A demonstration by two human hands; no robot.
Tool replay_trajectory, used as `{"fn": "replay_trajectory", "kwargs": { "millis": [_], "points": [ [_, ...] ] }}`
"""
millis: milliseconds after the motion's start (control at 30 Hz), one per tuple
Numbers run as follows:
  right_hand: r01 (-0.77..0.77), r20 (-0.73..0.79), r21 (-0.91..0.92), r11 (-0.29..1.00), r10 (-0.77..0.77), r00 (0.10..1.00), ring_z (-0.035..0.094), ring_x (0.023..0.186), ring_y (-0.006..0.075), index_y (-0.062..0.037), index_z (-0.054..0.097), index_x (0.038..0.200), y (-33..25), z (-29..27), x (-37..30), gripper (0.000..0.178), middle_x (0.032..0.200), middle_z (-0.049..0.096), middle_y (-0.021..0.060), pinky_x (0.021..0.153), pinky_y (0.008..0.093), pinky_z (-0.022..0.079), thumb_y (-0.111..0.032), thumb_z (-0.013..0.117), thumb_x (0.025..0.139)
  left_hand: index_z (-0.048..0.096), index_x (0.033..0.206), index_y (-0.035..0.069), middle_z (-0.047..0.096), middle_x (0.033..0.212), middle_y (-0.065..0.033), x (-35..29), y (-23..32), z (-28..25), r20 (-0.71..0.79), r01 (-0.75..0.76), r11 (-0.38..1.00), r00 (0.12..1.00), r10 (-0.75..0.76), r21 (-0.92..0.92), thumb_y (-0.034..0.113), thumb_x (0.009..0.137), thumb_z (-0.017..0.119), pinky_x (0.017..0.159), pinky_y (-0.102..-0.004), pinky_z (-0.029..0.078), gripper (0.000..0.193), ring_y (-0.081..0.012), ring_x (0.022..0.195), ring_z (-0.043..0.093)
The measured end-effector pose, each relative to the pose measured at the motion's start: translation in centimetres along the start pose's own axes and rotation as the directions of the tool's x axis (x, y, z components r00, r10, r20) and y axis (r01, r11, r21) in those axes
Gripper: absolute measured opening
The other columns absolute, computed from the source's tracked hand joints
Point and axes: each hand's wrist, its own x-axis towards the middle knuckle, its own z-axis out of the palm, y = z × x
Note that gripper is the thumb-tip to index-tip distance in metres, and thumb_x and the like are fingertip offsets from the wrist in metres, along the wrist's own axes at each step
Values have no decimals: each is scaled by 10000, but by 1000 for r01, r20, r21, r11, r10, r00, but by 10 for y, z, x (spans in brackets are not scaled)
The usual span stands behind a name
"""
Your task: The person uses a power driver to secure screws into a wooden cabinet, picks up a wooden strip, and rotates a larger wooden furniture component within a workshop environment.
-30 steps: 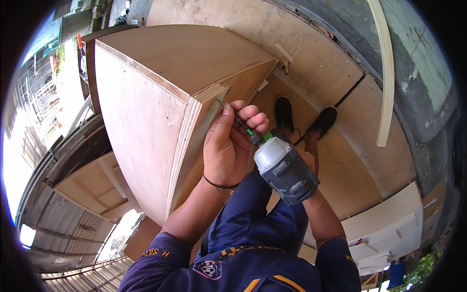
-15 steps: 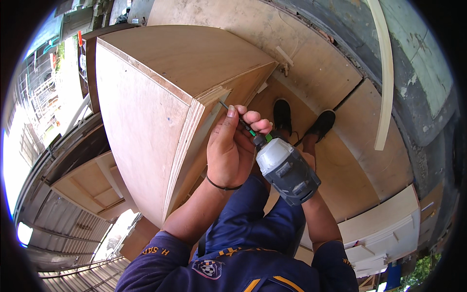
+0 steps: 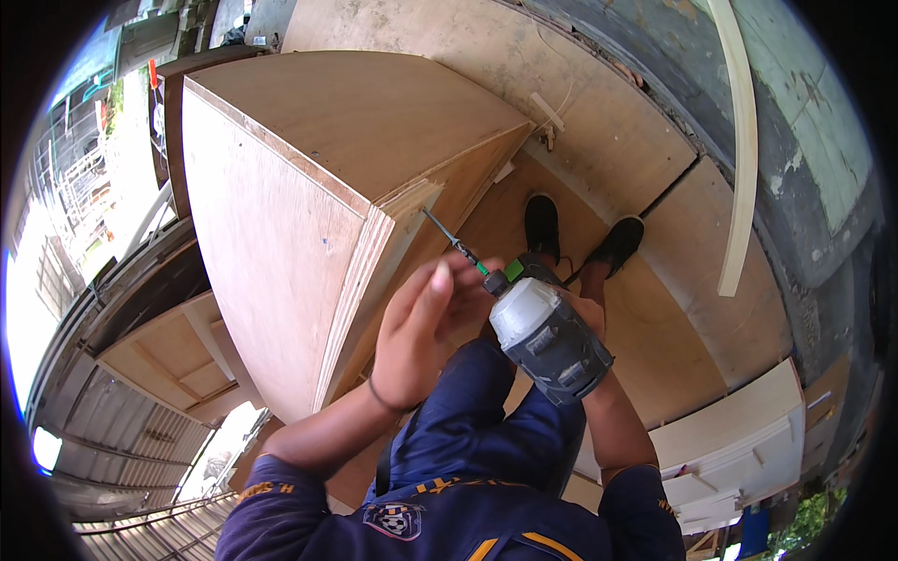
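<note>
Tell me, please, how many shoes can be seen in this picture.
2. One dark shoe is on the floor beyond the power driver; the other dark shoe is to its right. No others show.

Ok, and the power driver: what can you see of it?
The power driver has a scuffed dark body, silvery, metal-looking nose, black chuck and green patch. A long, slim bit points up-left in the picture toward the wooden box; tip contact is unclear. The right hand holds the driver, largely hiding its handle. The blurred, open left hand is beside the bit; touch is unclear.
</note>
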Motion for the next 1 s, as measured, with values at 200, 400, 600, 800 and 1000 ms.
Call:
{"fn": "replay_trajectory", "kwargs": {
  "millis": [200,400,600,800,1000],
  "points": [
    [363,145,-645,672,-359,922,665,915,181,-11,576,1196,-12,10,12,417,1038,673,95,842,289,510,-120,670,804,436,1268,-6,536,1189,-216,42,110,-69,838,-693,-479,388,382,539,575,654,760,907,-481,439,906,-398,1144,504],
    [127,45,-601,789,-125,991,674,890,246,-40,591,1161,-8,-1,-2,411,1028,673,112,788,315,526,-168,684,782,548,1123,30,547,1098,-154,81,136,-64,833,-544,-661,496,243,517,901,504,540,1096,-527,78,1068,-371,1207,438],
    [361,230,-748,558,-292,928,672,772,277,-50,583,1138,-23,2,7,407,910,672,133,686,332,529,-149,679,754,574,950,47,544,927,-110,83,133,-60,840,-586,-615,468,275,528,876,514,554,1077,-528,103,937,-312,995,521],
    [485,349,-764,425,-361,865,657,698,279,-35,564,1163,-28,3,15,443,840,659,139,625,334,520,-132,674,745,574,937,39,544,897,-108,82,135,-59,827,-590,-594,492,273,547,871,538,537,1070,-525,117,924,-305,952,527],
    [525,388,-775,351,-391,835,650,683,278,-16,561,1160,-37,11,19,448,842,657,146,616,331,520,-139,676,745,550,968,26,539,917,-141,82,136,-61,840,-593,-613,484,247,522,876,531,532,1064,-532,137,957,-327,920,539]
  ]
}}
